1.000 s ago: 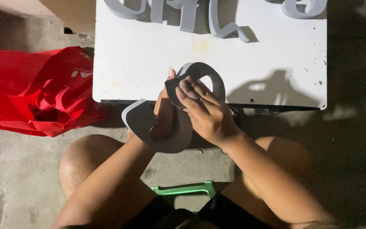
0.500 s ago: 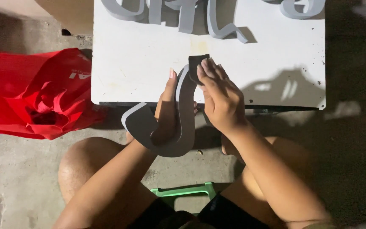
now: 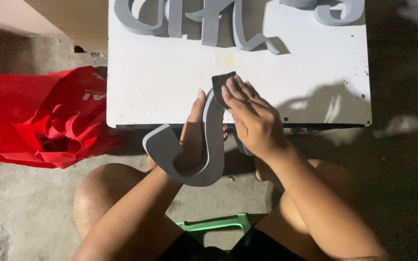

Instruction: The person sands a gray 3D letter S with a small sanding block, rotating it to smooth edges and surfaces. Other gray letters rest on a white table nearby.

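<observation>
Grey curved foam piece (image 3: 204,145) held upright in 2 hands at the near edge of the white table (image 3: 170,87).

From my remote seat I saw the left hand (image 3: 192,140) wrapped around the piece from behind, its palm against the inner side of the curve and its thumb lying up along the left edge, so those fingers were grasping the foam. The right hand (image 3: 252,121) pressed a small dark pad (image 3: 221,87) onto the top end of the piece, its fingers (image 3: 235,94) flat and close together over the pad. The hooked lower end of the piece hung over my left knee, below the table edge. More grey foam letters (image 3: 209,24) lay at the far side of the table. A crumpled red bag (image 3: 39,121) sat on the concrete floor to the left, and a green stool (image 3: 214,224) showed between my legs.
</observation>
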